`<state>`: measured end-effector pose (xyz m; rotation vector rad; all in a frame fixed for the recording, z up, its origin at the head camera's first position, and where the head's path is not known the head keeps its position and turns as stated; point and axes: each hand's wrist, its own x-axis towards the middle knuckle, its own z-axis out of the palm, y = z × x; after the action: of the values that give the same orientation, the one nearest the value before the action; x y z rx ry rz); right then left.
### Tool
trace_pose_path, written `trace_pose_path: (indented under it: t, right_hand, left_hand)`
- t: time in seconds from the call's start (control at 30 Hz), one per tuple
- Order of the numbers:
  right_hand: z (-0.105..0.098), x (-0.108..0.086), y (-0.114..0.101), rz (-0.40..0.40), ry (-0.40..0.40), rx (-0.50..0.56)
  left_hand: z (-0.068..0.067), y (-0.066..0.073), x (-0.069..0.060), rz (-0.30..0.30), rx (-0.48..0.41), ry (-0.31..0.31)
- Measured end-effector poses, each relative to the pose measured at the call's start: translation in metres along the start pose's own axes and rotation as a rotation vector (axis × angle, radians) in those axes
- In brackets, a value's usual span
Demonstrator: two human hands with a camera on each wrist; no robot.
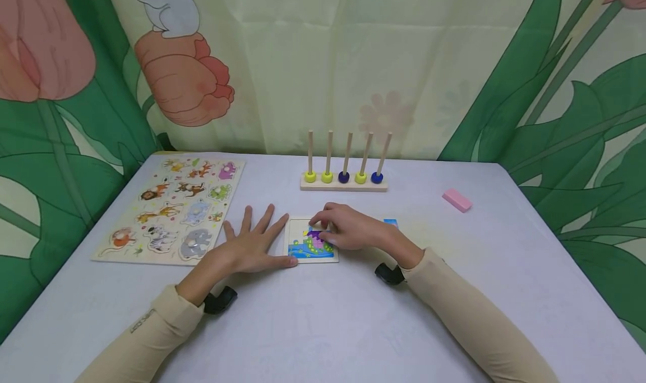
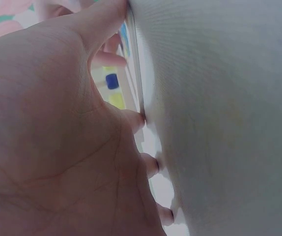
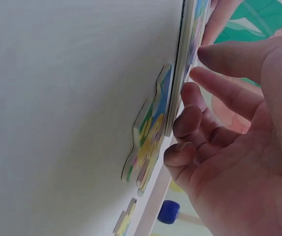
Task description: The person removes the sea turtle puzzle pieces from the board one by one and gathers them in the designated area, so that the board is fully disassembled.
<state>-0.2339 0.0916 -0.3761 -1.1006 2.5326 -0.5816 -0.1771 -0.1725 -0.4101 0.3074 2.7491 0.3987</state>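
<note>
A small framed jigsaw puzzle (image 1: 337,259) lies on the table; a purple, green and blue picture fills its lower part. My left hand (image 1: 252,248) rests with fingers spread at its left side, thumb on the lower left corner of the frame. Over the puzzle's right part, my right hand (image 1: 348,227) curls its thumb and index finger about a purple puzzle piece (image 1: 314,234); the fingers partly hide it. Several loose puzzle pieces (image 3: 148,128) lie beside the frame below the right hand. In the head view, only a blue corner (image 1: 391,222) of them shows past the wrist.
An animal peg board (image 1: 146,203) lies to the left. Behind the puzzle stands a wooden rack (image 1: 344,186) with upright pegs and yellow and blue beads. A pink block (image 1: 457,200) sits at the right. A printed curtain (image 1: 303,63) hangs behind the table.
</note>
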Motion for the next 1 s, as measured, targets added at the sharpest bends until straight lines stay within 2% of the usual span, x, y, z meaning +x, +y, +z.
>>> trace_pose_path:
  t: [0.53, 0.77, 1.0]
  right_hand:
    - [0.0007, 0.0037, -0.0018, -0.012, -0.036, -0.004]
    - [-0.0009, 0.0052, -0.0013, 0.017, -0.035, 0.015]
    - [0.0004, 0.007, -0.0013, 0.032, -0.024, 0.026]
  left_hand:
    - [-0.0011, 0.0012, -0.0055, 0.004, 0.004, 0.006]
    - [0.0013, -0.0012, -0.0004, 0.007, -0.005, 0.01]
    - [-0.0062, 0.0055, -0.0084, 0.017, -0.006, 0.009]
